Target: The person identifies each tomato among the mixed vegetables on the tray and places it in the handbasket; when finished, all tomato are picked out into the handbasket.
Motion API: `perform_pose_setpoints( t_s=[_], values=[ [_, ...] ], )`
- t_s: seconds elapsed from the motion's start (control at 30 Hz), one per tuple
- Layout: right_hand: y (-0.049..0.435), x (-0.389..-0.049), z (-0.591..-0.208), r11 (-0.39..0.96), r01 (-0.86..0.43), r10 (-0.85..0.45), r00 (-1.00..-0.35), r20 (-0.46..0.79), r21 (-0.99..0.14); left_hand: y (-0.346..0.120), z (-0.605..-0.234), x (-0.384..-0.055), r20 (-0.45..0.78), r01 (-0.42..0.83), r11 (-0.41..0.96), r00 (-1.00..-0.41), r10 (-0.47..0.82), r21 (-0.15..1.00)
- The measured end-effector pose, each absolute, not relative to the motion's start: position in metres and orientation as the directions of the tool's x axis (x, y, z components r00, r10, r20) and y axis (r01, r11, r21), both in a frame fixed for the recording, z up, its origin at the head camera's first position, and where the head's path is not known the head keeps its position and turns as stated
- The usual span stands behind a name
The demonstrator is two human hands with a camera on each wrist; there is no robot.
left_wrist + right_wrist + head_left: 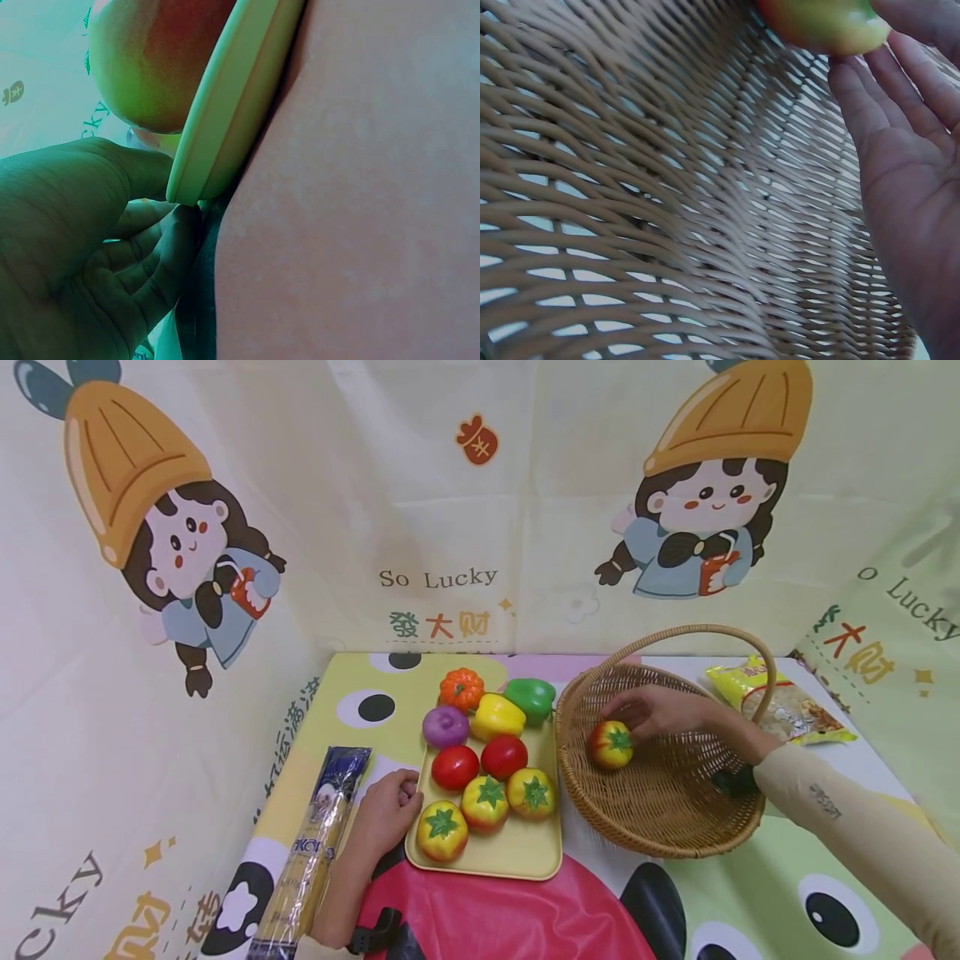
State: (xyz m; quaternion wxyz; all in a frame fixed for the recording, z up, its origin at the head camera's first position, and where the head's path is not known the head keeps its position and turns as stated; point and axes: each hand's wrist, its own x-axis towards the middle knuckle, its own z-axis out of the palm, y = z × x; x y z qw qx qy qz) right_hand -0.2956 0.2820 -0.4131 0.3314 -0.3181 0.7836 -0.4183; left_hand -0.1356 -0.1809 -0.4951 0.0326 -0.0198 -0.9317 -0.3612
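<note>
Inside the brown wicker basket (678, 839), my right hand (663, 708) holds a red-and-yellow persimmon (612, 745) with a green star-shaped top, near the basket's left wall. The right wrist view has the fingers (859, 97) against the persimmon (829, 30), the thumb opposite. My left hand (387, 810) is at the left edge of the pale yellow tray (517, 865). Up close in the left wrist view, thumb and fingers pinch the tray's rim (217, 127). Three more persimmons (485, 803) lie in the tray's near half, with two red tomatoes (454, 767) behind them.
At the tray's far end are a purple onion (446, 727), a yellow pepper (498, 717), a green pepper (530, 700) and an orange pumpkin (461, 690). A pasta packet (311, 852) lies left; a yellow snack bag (787, 706) sits behind the basket's tall handle (693, 629). Something dark lies in the basket.
</note>
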Motion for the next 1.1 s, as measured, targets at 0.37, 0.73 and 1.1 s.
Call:
perform_pose_setpoints(
  t_s=[0.37, 0.73, 1.1],
  values=[
    [0.283, -0.291, -0.398, 0.444, -0.284, -0.769, -0.608, -0.199, -0.85, -0.181, -0.496, -0.136, 0.074, 0.059, 0.741, -0.997, 0.013, 0.669],
    [0.28, -0.268, -0.368, 0.637, -0.449, -0.666, -0.73, -0.154, -0.627, -0.18, -0.497, -0.136, 0.071, 0.06, 0.738, -0.997, 0.016, 0.673],
    [0.278, -0.214, -0.319, 0.641, -0.563, -0.634, -0.772, 0.055, -0.522, -0.181, -0.495, -0.136, 0.064, 0.057, 0.742, -0.998, 0.018, 0.668]
  ],
)
